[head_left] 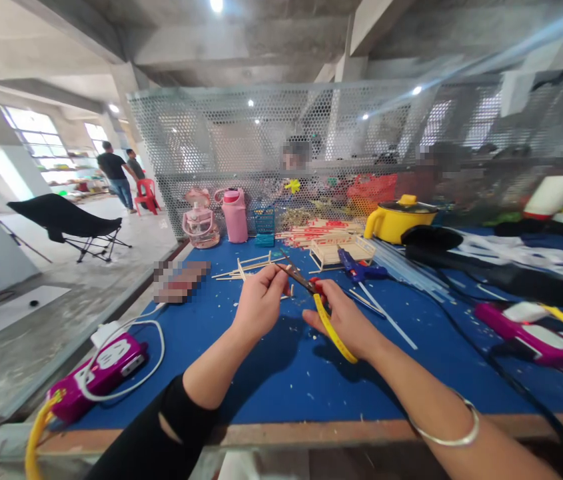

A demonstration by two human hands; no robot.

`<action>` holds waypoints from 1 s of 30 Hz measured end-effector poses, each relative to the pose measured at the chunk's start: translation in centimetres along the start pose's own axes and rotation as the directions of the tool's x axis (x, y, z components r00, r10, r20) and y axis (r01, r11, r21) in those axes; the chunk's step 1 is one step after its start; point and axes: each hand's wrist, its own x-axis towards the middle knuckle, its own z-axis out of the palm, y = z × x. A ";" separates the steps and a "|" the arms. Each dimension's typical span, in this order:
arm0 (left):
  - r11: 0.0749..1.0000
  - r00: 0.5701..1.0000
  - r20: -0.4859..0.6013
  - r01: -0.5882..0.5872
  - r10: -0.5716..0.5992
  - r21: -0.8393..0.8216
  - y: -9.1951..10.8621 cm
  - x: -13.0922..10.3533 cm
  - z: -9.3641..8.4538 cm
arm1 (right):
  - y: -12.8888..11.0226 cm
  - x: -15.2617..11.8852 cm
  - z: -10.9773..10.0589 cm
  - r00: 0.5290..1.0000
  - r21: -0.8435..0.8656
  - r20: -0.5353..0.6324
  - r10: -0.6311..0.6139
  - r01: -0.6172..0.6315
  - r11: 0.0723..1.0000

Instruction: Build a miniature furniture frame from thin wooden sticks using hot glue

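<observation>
Above the middle of the blue table mat, my left hand (260, 300) is pinched round something too small to make out, close to the scissor tips. My right hand (344, 317) grips scissors (297, 276) with yellow-covered handles, and their blades point up and left towards my left fingertips. Thin wooden sticks (244, 268) lie just beyond my left hand. Behind the scissors is a small rectangular frame of sticks (342, 253). A blue glue gun (358, 267) rests at its right, with a clear glue stick (391, 317) on the mat nearby.
Purple power strips (106, 370) lie left and right, with cables. Further back are a pink bottle (234, 217), a clear pink jug (200, 223), a blue basket (264, 225), red-tipped sticks (318, 233) and a yellow pot (404, 222). A perforated metal screen (261, 133) stands behind them.
</observation>
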 end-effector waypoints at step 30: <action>0.988 0.955 0.257 -0.126 0.146 -0.094 0.0 -0.5 -0.6 | -0.7 -0.5 -0.7 0.995 0.104 0.017 -0.095 0.092 0.990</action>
